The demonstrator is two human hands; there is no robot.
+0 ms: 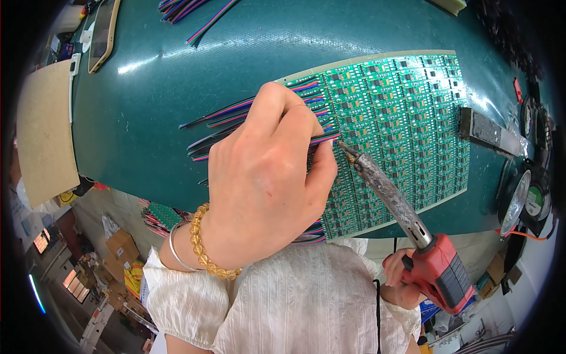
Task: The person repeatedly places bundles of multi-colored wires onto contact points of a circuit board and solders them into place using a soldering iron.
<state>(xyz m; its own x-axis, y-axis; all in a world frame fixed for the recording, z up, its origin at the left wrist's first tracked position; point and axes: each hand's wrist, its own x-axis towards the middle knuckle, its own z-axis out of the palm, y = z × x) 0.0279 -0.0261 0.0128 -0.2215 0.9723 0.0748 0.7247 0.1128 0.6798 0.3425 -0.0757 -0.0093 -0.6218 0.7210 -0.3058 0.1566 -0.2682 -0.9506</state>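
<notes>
A large green circuit board panel [392, 127] lies on the table, filled with rows of small chips. Several thin wires [230, 110] in black, blue, red and pink stick out past its left edge. My left hand [268, 171] is closed over that edge, thumb and fingers pinching a small wire bundle [326, 138] against the board. My right hand [403, 278] grips the red handle of a soldering gun [436, 268] at the lower right. Its scorched metal barrel slants up and left, and the tip is at the end of the pinched wires; contact is too small to make out.
Green matting covers the table [141, 124]. Loose wire bundles [197, 15] lie at the far edge, and a phone [105, 35] at far left. To the right are a dark grey block [492, 133] and a round black fan-like device [533, 197]. Cardboard boxes [122, 251] stand below left.
</notes>
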